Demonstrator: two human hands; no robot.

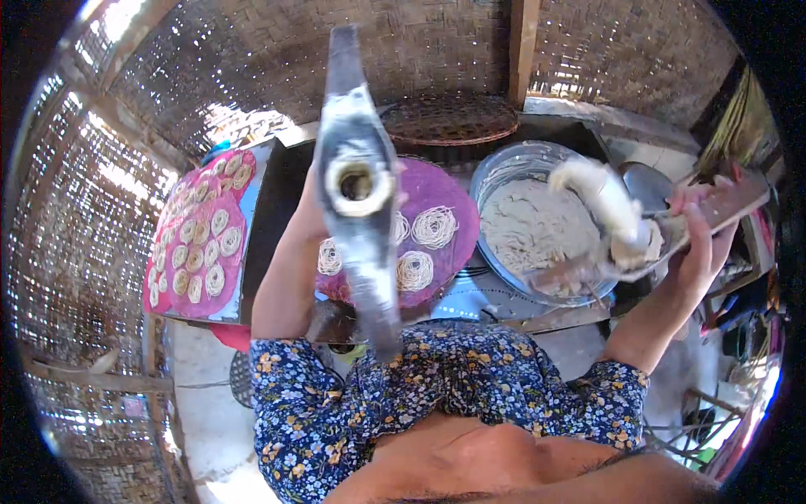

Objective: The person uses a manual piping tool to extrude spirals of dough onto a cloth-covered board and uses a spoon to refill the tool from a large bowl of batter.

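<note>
My left hand (pixel 314 202), mostly hidden, grips a long dark press body (pixel 354 244) with a floury hollow, held upright in front of me. My right hand (pixel 701 231) is closed on a wooden bar (pixel 730 202) with a dough-smeared plunger (pixel 621 210); some of it is blurred. Behind the press lies a round purple mat (pixel 441 181) with several noodle nests (pixel 435 227). Beneath the plunger stands a blue basin (pixel 491 172) of pale dough (pixel 525 218).
Pink sheets (pixel 201 197) with several noodle nests lie at the left of the dark worktop (pixel 281 176). A woven tray (pixel 449 118) rests along the back by the bamboo wall (pixel 420 50). A metal lid (pixel 642 185) sits right of the basin.
</note>
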